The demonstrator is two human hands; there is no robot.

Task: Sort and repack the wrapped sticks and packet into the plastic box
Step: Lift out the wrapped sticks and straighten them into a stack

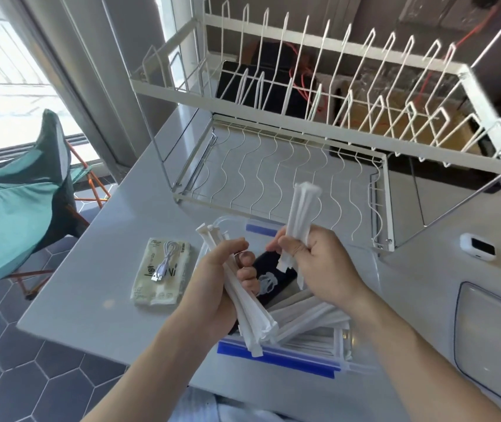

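My left hand [218, 287] grips a bundle of white paper-wrapped sticks [243, 312] slanting from upper left to lower right over the clear plastic box [276, 357] with blue clips. My right hand [313, 263] holds a second bundle of wrapped sticks [302, 208] pointing up. More wrapped sticks [307, 318] and a black packet [273, 278] lie inside the box under my hands. A pale green packet [159, 269] lies flat on the counter left of the box, with a coiled white cable [165, 260] on top of it.
A white two-tier wire dish rack [304, 123] stands behind the box. A small white device [478, 246] sits at the right, beside a clear lid or tray [492, 339]. The counter edge runs down the left; a teal folding chair [14, 202] stands on the floor beyond.
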